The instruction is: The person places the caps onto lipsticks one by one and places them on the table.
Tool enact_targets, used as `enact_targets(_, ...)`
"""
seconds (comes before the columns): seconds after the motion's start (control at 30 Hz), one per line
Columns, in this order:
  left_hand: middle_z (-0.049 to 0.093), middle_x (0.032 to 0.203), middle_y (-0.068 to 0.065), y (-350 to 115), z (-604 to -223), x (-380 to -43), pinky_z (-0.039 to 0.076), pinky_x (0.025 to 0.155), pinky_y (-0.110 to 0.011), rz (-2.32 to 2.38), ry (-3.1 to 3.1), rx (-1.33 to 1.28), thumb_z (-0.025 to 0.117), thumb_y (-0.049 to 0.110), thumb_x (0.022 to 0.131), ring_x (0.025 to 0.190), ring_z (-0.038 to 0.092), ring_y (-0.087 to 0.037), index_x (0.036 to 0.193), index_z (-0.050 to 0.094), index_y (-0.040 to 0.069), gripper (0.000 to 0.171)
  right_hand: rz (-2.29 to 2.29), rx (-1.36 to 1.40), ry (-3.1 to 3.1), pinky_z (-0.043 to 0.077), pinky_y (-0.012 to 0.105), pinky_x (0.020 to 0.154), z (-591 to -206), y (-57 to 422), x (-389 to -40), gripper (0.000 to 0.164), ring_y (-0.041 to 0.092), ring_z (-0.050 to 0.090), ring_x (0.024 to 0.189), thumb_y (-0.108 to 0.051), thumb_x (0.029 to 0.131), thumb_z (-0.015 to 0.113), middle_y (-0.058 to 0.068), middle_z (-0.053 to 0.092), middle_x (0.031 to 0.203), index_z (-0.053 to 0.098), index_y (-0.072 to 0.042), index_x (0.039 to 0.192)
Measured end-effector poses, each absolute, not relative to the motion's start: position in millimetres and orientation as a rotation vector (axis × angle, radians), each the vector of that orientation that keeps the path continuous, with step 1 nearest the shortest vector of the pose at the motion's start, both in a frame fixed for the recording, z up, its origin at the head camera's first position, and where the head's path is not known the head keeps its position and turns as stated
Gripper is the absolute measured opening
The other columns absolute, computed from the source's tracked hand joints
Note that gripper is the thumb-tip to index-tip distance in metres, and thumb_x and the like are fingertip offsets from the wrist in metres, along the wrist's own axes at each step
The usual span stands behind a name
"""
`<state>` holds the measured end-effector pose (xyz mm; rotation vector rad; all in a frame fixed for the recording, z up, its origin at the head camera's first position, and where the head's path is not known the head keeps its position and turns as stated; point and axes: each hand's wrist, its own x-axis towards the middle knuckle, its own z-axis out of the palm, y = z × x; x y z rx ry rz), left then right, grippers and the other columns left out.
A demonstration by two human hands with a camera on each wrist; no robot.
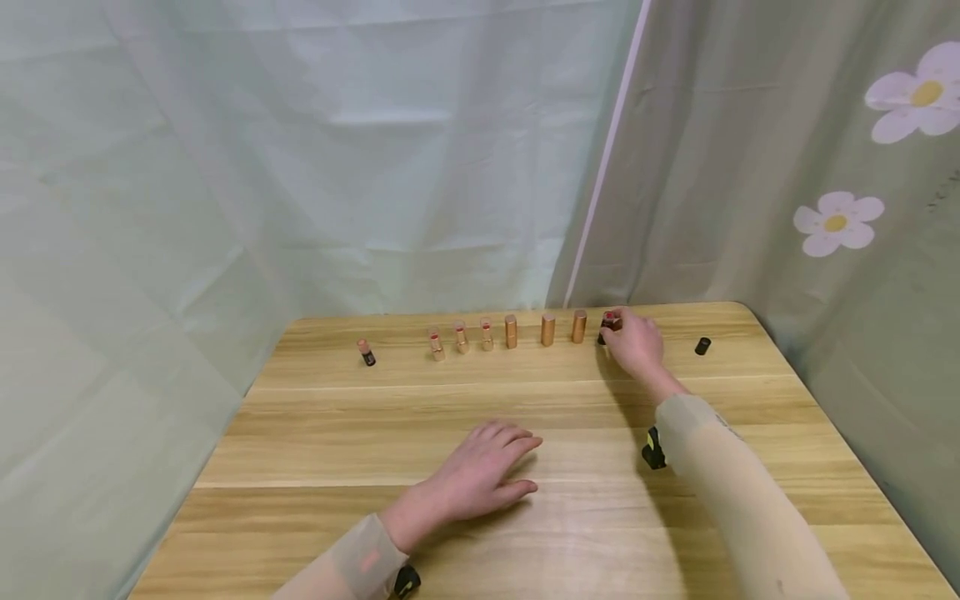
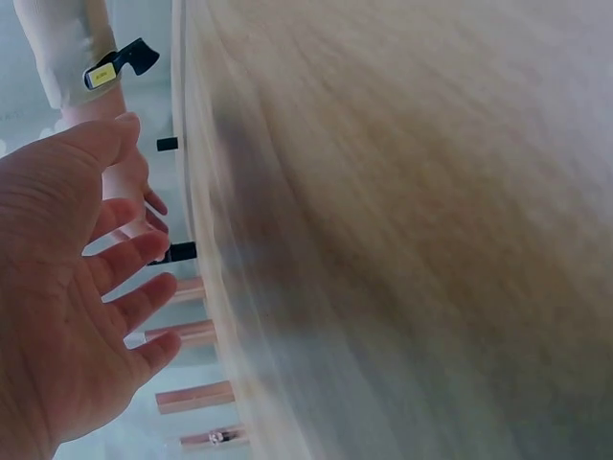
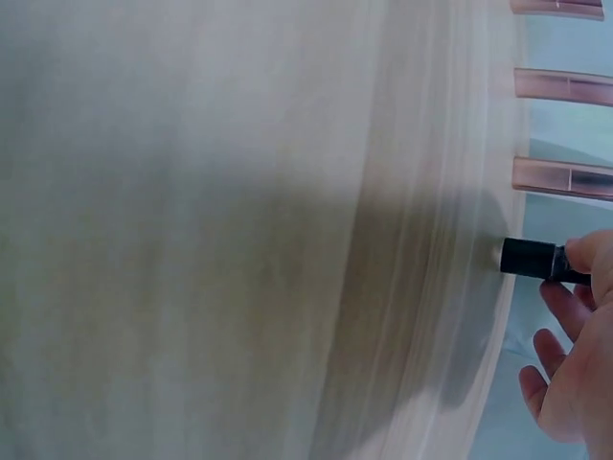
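At the right end of a row of lipsticks, my right hand pinches a black lipstick with a red top. The lipstick stands upright, its base at the tabletop. Just left of it are three copper-coloured lipsticks. Further left come three gold lipsticks with clear caps and red showing inside. My left hand holds nothing, its fingers spread and relaxed low over the middle of the table; the left wrist view shows its palm.
A small black cap is on the right of the wooden table. At the far left is a black lipstick with a peach-pink top. Light green curtains hang behind the table's back edge and along the sides.
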<state>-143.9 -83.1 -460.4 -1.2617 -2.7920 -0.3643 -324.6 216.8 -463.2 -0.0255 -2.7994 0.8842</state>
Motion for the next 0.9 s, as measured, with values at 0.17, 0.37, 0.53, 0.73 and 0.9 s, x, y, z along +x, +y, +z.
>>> enact_targets(0.17, 0.045, 0.135, 0.002, -81.2, -462.0, -144.3, 0.024, 0.107, -0.045, -0.379, -2.797, -1.265, 0.049, 0.054, 0.089, 0.126, 0.037, -0.020, 0.140, 0.041, 0.019, 0.062, 0.890, -0.006, -2.824, 0.031, 0.053, 0.090, -467.5, 220.0, -322.7, 0.039, 0.037, 0.047, 0.103, -0.025, 0.089, 0.058, 0.010, 0.063, 0.106, 0.055, -0.007, 0.124)
enact_targets(0.37, 0.045, 0.135, 0.001, -79.2, -460.5, -146.7, 0.025, 0.106, -0.043, -0.359, -2.784, -1.257, 0.049, 0.055, 0.089, 0.125, 0.038, -0.019, 0.140, 0.041, 0.017, 0.063, 0.842, 0.011, -2.825, 0.035, 0.053, 0.083, -461.1, 238.2, -314.9, 0.043, 0.037, 0.045, 0.105, -0.022, 0.088, 0.055, 0.012, 0.058, 0.114, 0.051, -0.009, 0.129)
enact_targets(0.53, 0.045, 0.135, 0.001, -76.6, -458.0, -150.6, 0.024, 0.107, -0.044, -0.353, -2.772, -1.236, 0.052, 0.052, 0.089, 0.124, 0.038, -0.019, 0.139, 0.041, 0.017, 0.062, 0.793, 0.025, -2.775, 0.028, 0.057, 0.087, -448.5, 267.5, -305.2, 0.039, 0.041, 0.041, 0.109, -0.022, 0.089, 0.052, 0.014, 0.057, 0.116, 0.054, -0.007, 0.125)
enact_targets(0.73, 0.042, 0.137, 0.003, -63.7, -453.3, -157.0, 0.022, 0.108, -0.044, -0.371, -2.789, -1.184, 0.051, 0.053, 0.089, 0.126, 0.036, -0.018, 0.142, 0.037, 0.021, 0.063, 0.748, -0.047, -2.753, 0.024, 0.059, 0.088, -442.6, 310.0, -291.5, 0.039, 0.046, 0.039, 0.107, -0.021, 0.090, 0.050, 0.019, 0.057, 0.115, 0.054, -0.002, 0.123)
enact_targets(0.9, 0.042, 0.138, 0.003, -50.1, -451.2, -163.5, 0.020, 0.108, -0.044, -0.399, -2.798, -1.159, 0.051, 0.054, 0.089, 0.126, 0.036, -0.018, 0.142, 0.038, 0.021, 0.064, 0.752, -0.146, -2.788, 0.026, 0.059, 0.085, -446.6, 338.8, -281.4, 0.041, 0.047, 0.038, 0.106, -0.023, 0.091, 0.050, 0.020, 0.055, 0.117, 0.051, -0.003, 0.126)
